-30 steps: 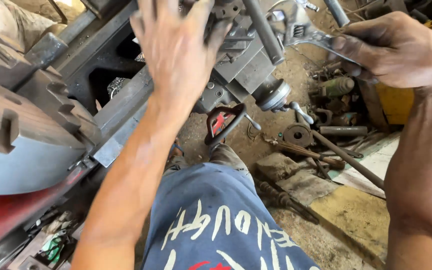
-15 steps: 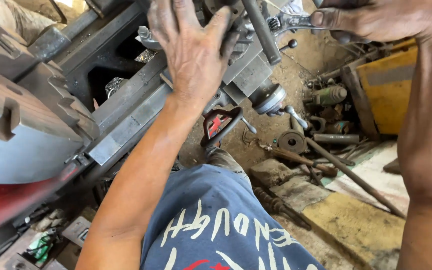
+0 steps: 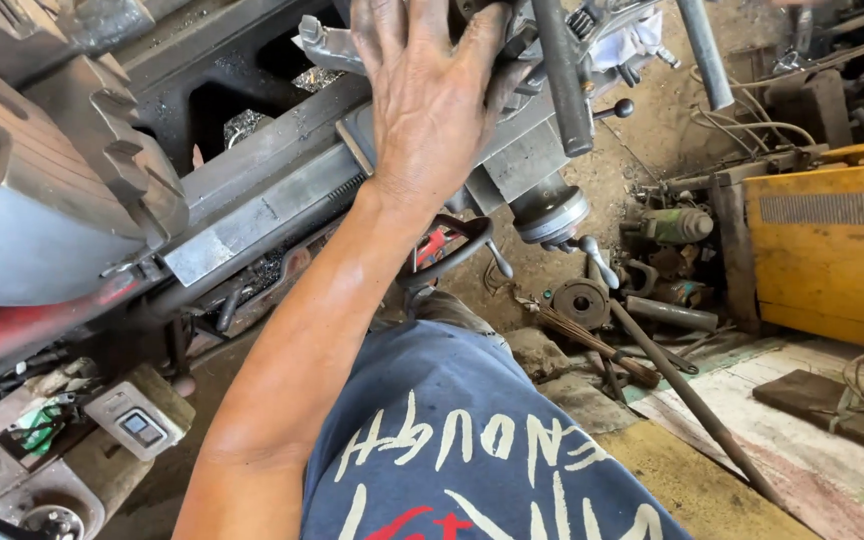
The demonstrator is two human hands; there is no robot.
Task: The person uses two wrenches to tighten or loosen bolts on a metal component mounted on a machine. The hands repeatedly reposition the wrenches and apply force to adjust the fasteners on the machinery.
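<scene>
We see a small grey rectangular switch plate point(image 3: 139, 428) with a dark window-like centre, low on the lathe's grey steel bed point(image 3: 252, 190), below its chuck end. Just left of that plate lies a crumpled green-and-white wrapper point(image 3: 40, 420).

Dirt floor point(image 3: 652, 150) (littered) bears rods point(image 3: 692, 400) and a yellow box point(image 3: 832, 250).
</scene>
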